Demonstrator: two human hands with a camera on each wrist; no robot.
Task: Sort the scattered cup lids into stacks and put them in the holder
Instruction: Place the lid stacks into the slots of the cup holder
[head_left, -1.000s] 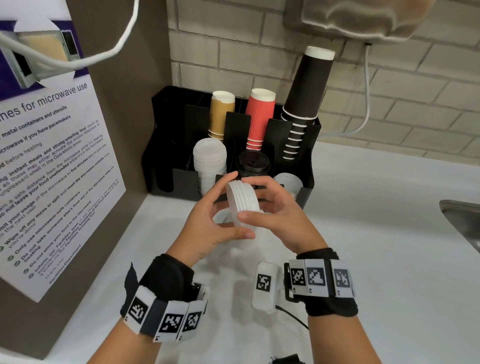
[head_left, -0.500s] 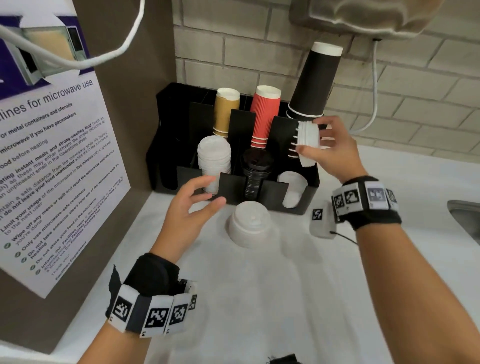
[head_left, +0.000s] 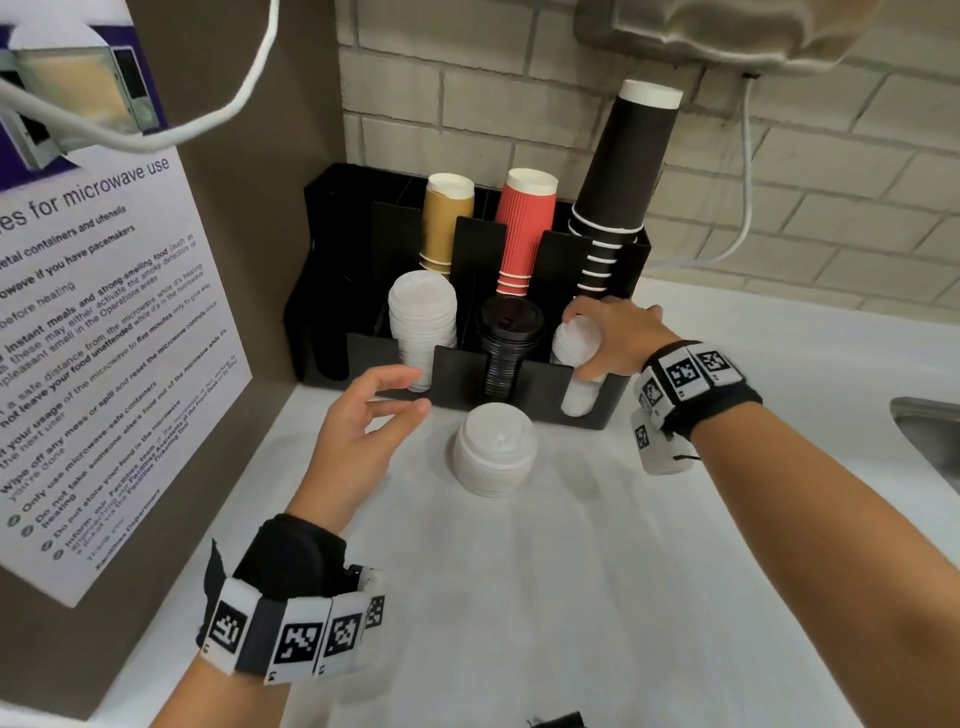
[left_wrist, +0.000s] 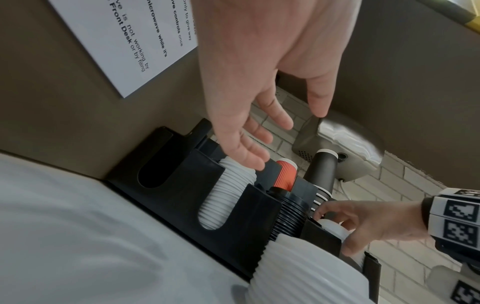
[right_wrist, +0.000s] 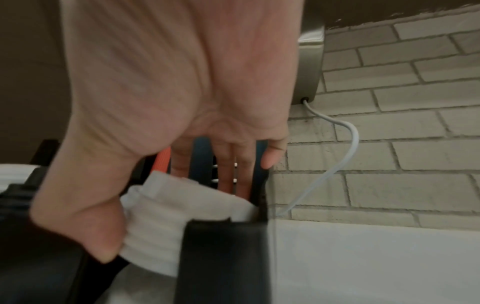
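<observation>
At the back of the white counter stands a black holder (head_left: 540, 384) (left_wrist: 176, 185) (right_wrist: 223, 257). My right hand (head_left: 579, 343) (right_wrist: 168, 216) grips a short stack of white lids (head_left: 574, 338) (right_wrist: 161, 222), thumb in front and fingers behind, partly down in the holder's right front slot. Over the counter near the left slot, my left hand (head_left: 410, 389) (left_wrist: 288, 139) hovers open and holds nothing. A taller white lid stack (head_left: 422, 332) (left_wrist: 228, 191) fills the left slot, and black lids (head_left: 511, 338) (left_wrist: 288, 216) the middle one. Another white lid stack (head_left: 496, 449) (left_wrist: 306, 273) sits on the counter in front.
Tan cups (head_left: 447, 223), red cups (head_left: 524, 228) and a tall pile of black cups (head_left: 623, 171) stand in the holder's rear slots. A microwave notice (head_left: 104, 338) hangs on the left wall. A sink edge (head_left: 930, 436) is at the right, with a brick wall behind.
A second ago both hands held the lid stack over the counter. The left hand let go, and the right hand carried the stack to the holder and lowered it into the right slot.
</observation>
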